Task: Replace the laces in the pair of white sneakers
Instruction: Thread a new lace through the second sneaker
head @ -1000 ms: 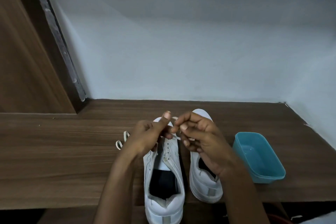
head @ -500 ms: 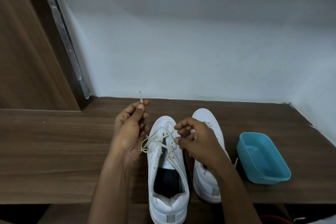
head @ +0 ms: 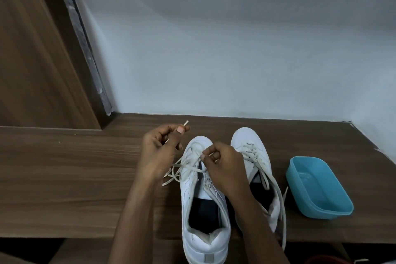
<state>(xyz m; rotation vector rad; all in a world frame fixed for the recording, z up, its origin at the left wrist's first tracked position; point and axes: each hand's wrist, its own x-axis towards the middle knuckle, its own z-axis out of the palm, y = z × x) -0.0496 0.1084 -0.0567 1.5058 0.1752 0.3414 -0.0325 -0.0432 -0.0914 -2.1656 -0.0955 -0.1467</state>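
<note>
— While both hands are on it, where does item one, the first sneaker (head: 186,191), stand?
— On the desk (head: 75,178), toe toward the wall (head: 214,49), heel hanging over the front edge. Its lace (head: 177,166) lies loose across the upper eyelets, with slack looped off the left side.
— Left hand (head: 159,152)?
— Grip closed. Thumb and forefinger pinch the lace near its tip, which pokes up past the fingers. The hand is raised beside the toe.
— Right hand (head: 222,167)?
— Grip closed, fingers curled, pinching the same lace over the tongue.
— Item two?
— Second sneaker (head: 246,137), just beside the first on its right. It is laced, with the ends trailing toward the desk edge.
— Remainder?
— Blue tub (head: 321,210), near the second sneaker but apart from it. Wooden panel (head: 32,49), far left.
</note>
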